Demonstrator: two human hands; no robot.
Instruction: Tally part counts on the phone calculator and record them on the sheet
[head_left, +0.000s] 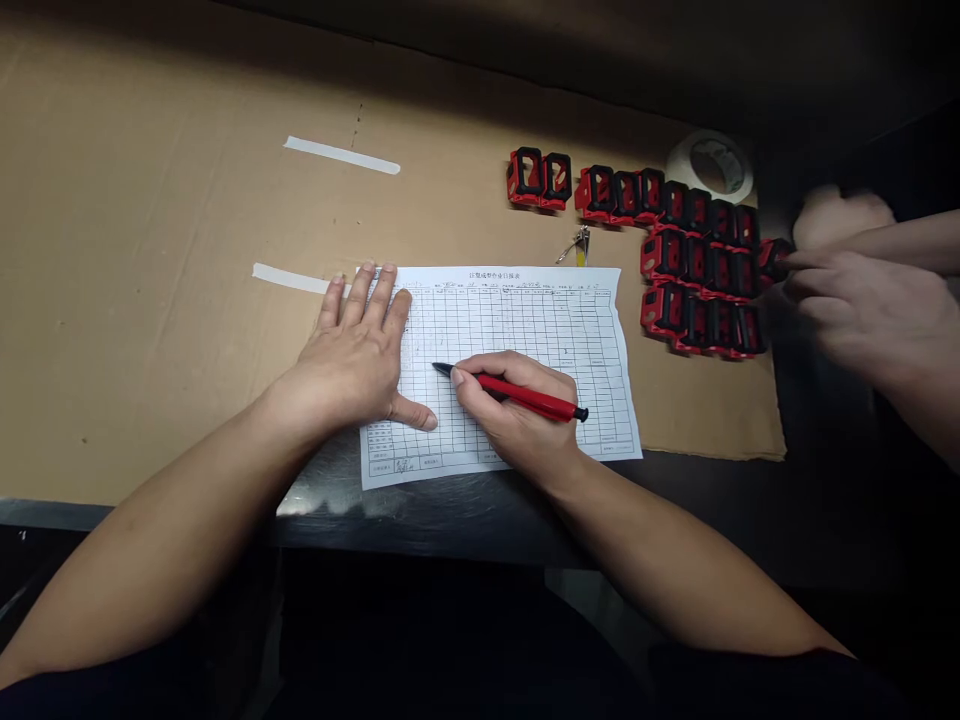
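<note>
A printed form [600, 400] with a ruled grid and some handwriting lies on the cardboard, its near edge over the metal table edge. My left hand [356, 355] rests flat on the form's left side with the fingers spread. My right hand [521, 405] grips a red pen [536, 397] with black ends. The pen's dark tip is at the grid, left of the form's middle; whether it touches the paper I cannot tell. Just beyond the form's top edge lies a nail clipper [579, 243].
Several red-and-black plastic parts [697, 265] stand in rows at the right. Another person's hands [862, 280], partly blurred, are beside them, one at a part. A tape roll [711, 166] lies behind. White tape strips [343, 156] mark the cardboard sheet [150, 250].
</note>
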